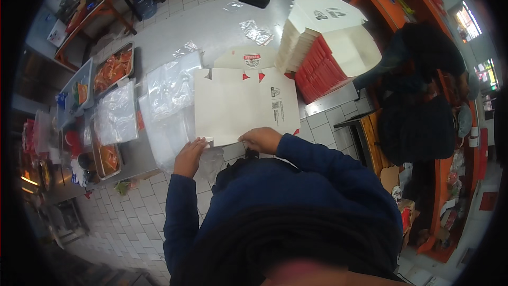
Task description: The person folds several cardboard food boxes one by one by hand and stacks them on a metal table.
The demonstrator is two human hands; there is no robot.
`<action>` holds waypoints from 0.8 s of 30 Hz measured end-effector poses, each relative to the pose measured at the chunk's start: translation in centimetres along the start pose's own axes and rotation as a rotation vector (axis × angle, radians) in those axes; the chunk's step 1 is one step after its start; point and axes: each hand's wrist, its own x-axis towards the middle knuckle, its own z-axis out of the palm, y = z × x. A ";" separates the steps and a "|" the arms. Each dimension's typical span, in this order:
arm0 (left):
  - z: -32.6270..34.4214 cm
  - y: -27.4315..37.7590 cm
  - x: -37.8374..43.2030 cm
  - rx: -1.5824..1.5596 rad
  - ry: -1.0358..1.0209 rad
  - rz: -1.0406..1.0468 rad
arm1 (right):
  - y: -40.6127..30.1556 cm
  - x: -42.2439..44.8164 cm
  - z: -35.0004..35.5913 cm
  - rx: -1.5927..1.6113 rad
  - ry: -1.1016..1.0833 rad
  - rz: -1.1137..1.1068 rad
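Observation:
A flat, unfolded cardboard food box [234, 103] lies in front of me at the near edge of the metal table, its pale side up with printed marks. My left hand [189, 157] holds a small flap at its near left corner. The fingertips of my right hand [260, 139] pinch its near edge, right of the left hand. Beneath its far edge, another cardboard piece with a red printed logo [251, 60] shows. At the far right stands a tall nested stack of folded red and white boxes [325, 63], the top one open upward.
Stacks of clear plastic bags [174, 83] lie left of the cardboard. Farther left are metal trays of reddish food [115, 65] and a pale plastic tub [77, 91]. A black phone [254, 0] rests at the far side. Orange shelving [440, 198] and dark clothing [416, 127] stand right.

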 end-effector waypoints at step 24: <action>-6.7 3.0 4.0 -0.494 0.234 0.167 | -2.9 2.6 -8.0 0.981 0.095 0.214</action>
